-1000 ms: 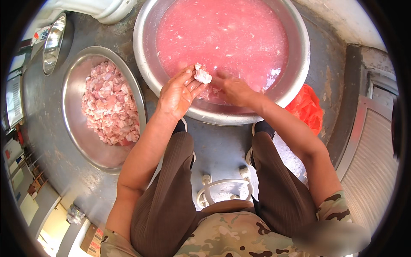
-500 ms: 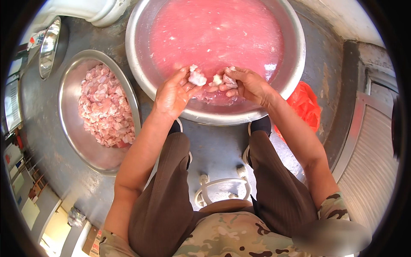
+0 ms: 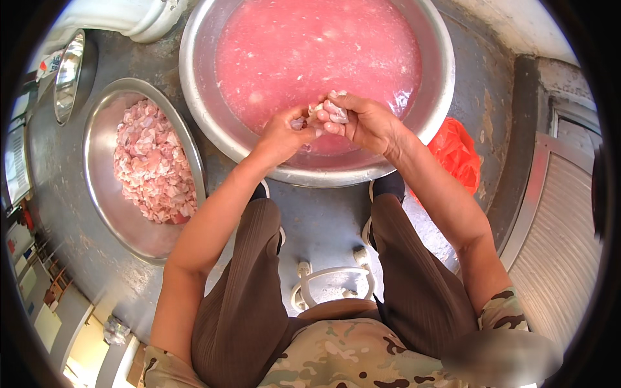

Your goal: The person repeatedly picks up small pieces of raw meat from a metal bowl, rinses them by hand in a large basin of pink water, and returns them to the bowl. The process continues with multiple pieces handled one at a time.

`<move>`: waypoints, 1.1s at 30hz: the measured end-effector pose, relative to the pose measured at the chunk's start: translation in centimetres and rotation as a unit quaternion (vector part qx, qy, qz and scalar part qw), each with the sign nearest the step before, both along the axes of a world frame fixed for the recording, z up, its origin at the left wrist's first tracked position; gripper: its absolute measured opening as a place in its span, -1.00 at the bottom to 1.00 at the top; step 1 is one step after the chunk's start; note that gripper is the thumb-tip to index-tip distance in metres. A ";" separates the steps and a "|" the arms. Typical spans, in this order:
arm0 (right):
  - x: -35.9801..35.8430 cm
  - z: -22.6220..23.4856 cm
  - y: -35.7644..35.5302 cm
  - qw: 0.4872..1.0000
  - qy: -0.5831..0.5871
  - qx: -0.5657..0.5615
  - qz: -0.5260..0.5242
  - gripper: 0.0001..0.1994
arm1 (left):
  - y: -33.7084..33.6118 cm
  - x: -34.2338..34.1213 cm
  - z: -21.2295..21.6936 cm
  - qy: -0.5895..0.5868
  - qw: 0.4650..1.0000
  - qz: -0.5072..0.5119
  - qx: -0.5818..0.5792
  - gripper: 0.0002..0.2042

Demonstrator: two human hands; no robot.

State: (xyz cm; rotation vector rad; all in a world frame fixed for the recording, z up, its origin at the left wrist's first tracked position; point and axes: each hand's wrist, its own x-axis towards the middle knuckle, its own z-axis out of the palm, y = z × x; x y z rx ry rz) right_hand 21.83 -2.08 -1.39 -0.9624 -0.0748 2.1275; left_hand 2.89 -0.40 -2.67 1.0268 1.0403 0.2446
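A large steel basin [image 3: 435,123] full of cloudy pink water stands on the floor in front of my knees. Over its near side both hands meet on a pale pink piece of raw meat [image 3: 332,110]. My right hand [image 3: 362,123] cups and grips it from the right. The fingertips of my left hand [image 3: 283,134] pinch its left end. A second steel basin [image 3: 103,194] to the left holds a heap of cut meat pieces [image 3: 150,165].
A small steel bowl [image 3: 66,74] and a white curved fixture [image 3: 129,14] are at the upper left. An orange plastic bag [image 3: 457,154] lies right of the big basin. A low white stool [image 3: 326,284] shows between my legs. A corrugated metal panel [image 3: 559,239] runs along the right.
My hands have lifted out of the pink water and come together, both now working one piece of meat above the basin's near side.
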 end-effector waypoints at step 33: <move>-0.5 -0.4 -2.9 0.880 -0.382 0.280 0.041 -0.93 | -0.6 -1.2 -0.8 -0.203 0.956 0.206 0.038 -0.75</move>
